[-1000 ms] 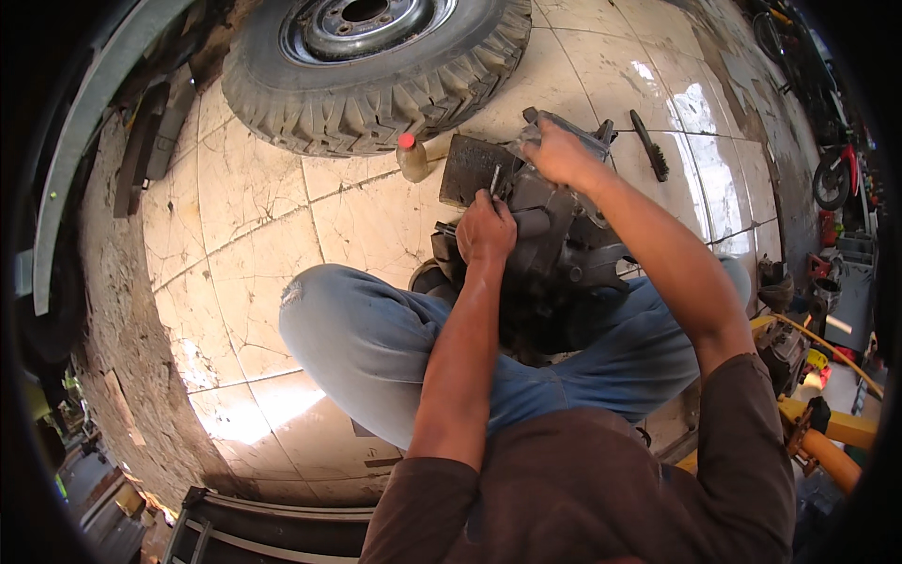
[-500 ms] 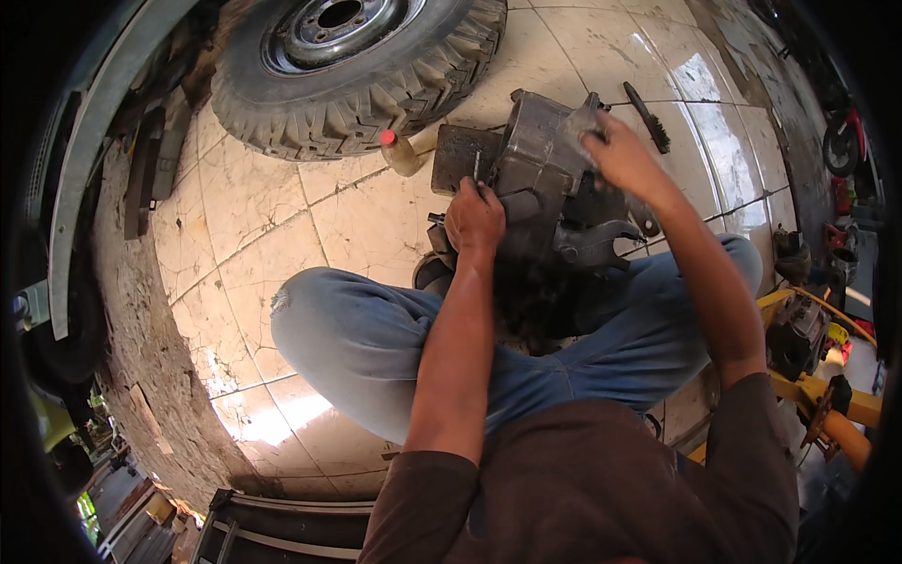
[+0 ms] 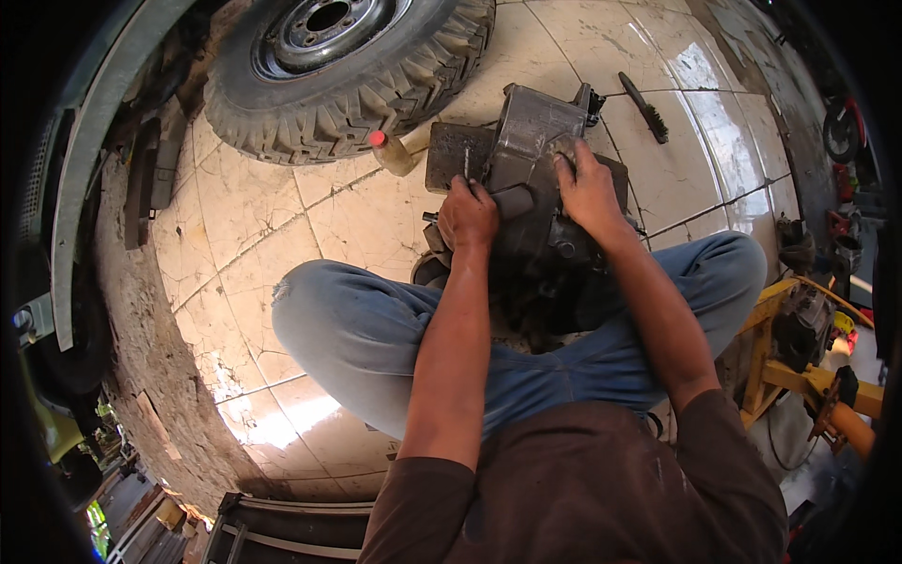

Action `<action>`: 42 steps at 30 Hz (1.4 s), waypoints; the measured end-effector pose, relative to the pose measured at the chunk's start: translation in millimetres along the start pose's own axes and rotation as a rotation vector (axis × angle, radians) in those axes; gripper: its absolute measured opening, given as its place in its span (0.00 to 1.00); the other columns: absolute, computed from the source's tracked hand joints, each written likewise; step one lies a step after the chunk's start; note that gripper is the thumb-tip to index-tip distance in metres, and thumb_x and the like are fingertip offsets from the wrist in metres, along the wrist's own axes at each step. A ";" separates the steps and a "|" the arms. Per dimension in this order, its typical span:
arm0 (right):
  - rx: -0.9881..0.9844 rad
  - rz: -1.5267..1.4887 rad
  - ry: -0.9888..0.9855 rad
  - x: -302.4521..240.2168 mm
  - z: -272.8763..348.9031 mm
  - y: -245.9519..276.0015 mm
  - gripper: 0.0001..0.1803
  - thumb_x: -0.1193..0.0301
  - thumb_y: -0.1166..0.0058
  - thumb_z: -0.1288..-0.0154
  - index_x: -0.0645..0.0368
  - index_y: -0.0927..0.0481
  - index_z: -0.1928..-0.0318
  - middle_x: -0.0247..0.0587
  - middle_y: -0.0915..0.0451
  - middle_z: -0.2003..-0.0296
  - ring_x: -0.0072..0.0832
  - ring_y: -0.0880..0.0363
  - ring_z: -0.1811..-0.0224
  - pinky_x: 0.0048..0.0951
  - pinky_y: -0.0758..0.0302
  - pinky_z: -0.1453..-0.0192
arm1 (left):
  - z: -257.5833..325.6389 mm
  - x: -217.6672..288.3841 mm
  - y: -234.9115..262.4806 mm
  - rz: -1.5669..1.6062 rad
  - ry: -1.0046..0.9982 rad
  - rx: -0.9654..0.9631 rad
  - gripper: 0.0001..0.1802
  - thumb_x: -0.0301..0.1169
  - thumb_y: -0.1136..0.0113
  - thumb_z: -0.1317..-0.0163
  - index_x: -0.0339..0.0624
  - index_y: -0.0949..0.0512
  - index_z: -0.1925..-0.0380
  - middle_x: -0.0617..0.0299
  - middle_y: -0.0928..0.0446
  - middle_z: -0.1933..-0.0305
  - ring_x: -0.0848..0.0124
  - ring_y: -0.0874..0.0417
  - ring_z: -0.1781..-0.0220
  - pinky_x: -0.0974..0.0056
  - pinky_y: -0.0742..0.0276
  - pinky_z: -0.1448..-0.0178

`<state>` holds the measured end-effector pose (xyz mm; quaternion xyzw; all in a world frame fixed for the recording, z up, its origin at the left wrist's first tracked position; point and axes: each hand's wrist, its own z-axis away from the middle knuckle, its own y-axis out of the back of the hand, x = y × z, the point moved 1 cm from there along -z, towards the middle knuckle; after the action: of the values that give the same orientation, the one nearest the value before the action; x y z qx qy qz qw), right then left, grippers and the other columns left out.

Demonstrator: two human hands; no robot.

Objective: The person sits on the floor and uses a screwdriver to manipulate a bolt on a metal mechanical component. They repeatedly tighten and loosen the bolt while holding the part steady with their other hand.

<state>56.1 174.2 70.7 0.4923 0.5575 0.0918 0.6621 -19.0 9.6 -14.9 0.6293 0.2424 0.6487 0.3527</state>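
A dark, greasy metal housing [image 3: 537, 127] of a machine stands on the floor between my bent legs. At its left side my left hand [image 3: 470, 214] is closed round a thin metal rod [image 3: 468, 164], whose shaft points up past the thumb; any handle is hidden in the fist. My right hand [image 3: 592, 195] is over the housing's right part, thumb and fingers bent close together near its upper face. Whatever may be between those fingertips is too small to tell. A dark flat plate [image 3: 449, 150] lies just beyond my left hand.
A large knobbly tyre on a rim [image 3: 413, 89] lies at the far left. Beside it, a small bottle with a red cap [image 3: 391, 154] leans over. A black wire brush [image 3: 644, 108] rests on the tiles at the right. Yellow metal framework [image 3: 799, 381] stands by my right knee.
My right hand, raised and blurred at the housing's right, has come down and inward onto it. The left hand still holds the rod in about the same place.
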 end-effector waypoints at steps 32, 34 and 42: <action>-0.079 0.110 0.195 0.4 19.6 -28.6 0.23 0.79 0.44 0.35 0.67 0.33 0.41 0.69 0.19 0.60 0.67 0.20 0.57 0.57 0.23 0.55 | -2.8 -2.6 4.0 0.043 0.032 -0.077 0.14 0.38 0.50 0.29 0.39 0.24 0.63 0.40 0.16 0.64 0.40 0.15 0.59 0.40 0.22 0.54; -0.085 0.132 0.218 1.8 20.8 -27.8 0.23 0.78 0.44 0.35 0.67 0.33 0.41 0.69 0.20 0.57 0.67 0.20 0.55 0.56 0.23 0.54 | -3.7 -2.2 3.8 0.043 0.025 -0.076 0.14 0.38 0.50 0.29 0.39 0.24 0.63 0.40 0.16 0.64 0.40 0.15 0.59 0.40 0.22 0.54; -0.037 0.187 0.249 9.7 24.1 -38.4 0.23 0.78 0.44 0.35 0.69 0.31 0.41 0.67 0.21 0.54 0.66 0.21 0.55 0.56 0.22 0.54 | -3.3 -1.4 6.1 0.041 0.028 -0.086 0.14 0.38 0.50 0.29 0.38 0.24 0.63 0.41 0.16 0.64 0.40 0.15 0.59 0.41 0.22 0.53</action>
<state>63.1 148.4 32.8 0.5146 0.5852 0.2237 0.5854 -23.2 5.1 -11.5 0.6091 0.2062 0.6745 0.3626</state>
